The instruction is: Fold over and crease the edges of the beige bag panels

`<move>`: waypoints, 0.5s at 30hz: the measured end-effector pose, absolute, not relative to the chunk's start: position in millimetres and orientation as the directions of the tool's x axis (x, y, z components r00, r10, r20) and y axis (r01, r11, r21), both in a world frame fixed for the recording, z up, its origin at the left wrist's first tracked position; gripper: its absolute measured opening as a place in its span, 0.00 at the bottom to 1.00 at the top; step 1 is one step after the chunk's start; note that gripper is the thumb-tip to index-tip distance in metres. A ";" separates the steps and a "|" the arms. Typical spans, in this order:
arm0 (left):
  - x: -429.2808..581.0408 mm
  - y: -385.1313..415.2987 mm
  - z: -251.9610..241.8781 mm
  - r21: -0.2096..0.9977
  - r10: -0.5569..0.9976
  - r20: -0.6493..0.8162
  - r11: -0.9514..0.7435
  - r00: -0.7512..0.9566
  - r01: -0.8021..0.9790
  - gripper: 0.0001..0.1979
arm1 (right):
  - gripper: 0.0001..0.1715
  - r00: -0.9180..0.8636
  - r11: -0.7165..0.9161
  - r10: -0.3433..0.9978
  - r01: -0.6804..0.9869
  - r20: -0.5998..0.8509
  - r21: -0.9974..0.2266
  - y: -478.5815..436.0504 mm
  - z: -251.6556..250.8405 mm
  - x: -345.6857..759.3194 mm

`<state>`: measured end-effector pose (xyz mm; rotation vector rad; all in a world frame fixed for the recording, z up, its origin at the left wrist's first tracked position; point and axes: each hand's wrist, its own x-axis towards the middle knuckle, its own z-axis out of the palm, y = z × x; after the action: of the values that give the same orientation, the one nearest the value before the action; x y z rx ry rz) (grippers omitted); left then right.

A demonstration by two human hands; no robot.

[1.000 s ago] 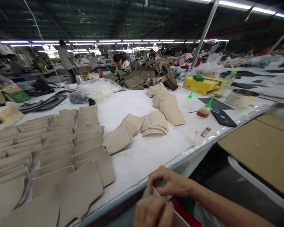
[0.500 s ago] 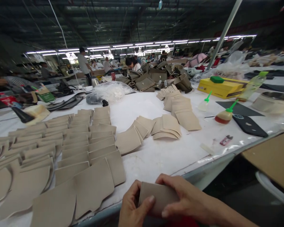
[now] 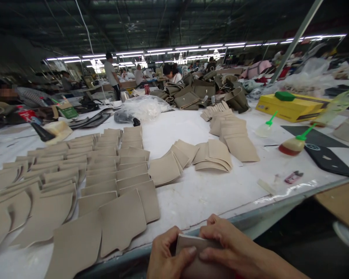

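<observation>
Just off the table's near edge, a taupe leather piece [image 3: 208,267] is held between my two hands. My left hand [image 3: 167,254] grips its left side, the thumb lying on the near face and the fingers behind. From the right, my right hand [image 3: 232,246] pinches the same piece, its thumb close to the left one. The lower part of the piece runs out of the picture. To the left, rows of overlapping taupe leather pieces [image 3: 123,223] cover the white table [image 3: 189,205]. Small fanned stacks of similar pieces [image 3: 165,168] lie farther forward.
On the right are a squeeze bottle with amber liquid [image 3: 292,146], a paler bottle [image 3: 264,130], a phone [image 3: 330,159], pink thread snips [image 3: 293,177] and a yellow box [image 3: 291,106]. Dark bags [image 3: 197,93] are heaped at the back. Co-workers, including a standing person [image 3: 112,73], are beyond.
The view has shifted, so the table's things sit farther right or left-edge items show more. Both thumbs have moved nearer each other on the leather piece, which now sits lower in view.
</observation>
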<state>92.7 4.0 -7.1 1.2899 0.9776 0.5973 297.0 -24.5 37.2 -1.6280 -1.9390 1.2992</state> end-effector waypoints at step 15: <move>84.1 5.7 6.7 0.955 0.797 -0.269 0.294 0.541 0.041 0.19 | 0.02 -0.332 -0.053 0.892 0.598 -0.307 -0.800 -25.3 32.4 295.5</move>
<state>84.1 5.7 6.7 1.1787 0.8813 0.6007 295.5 -25.3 32.4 -1.5906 -1.9156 1.3332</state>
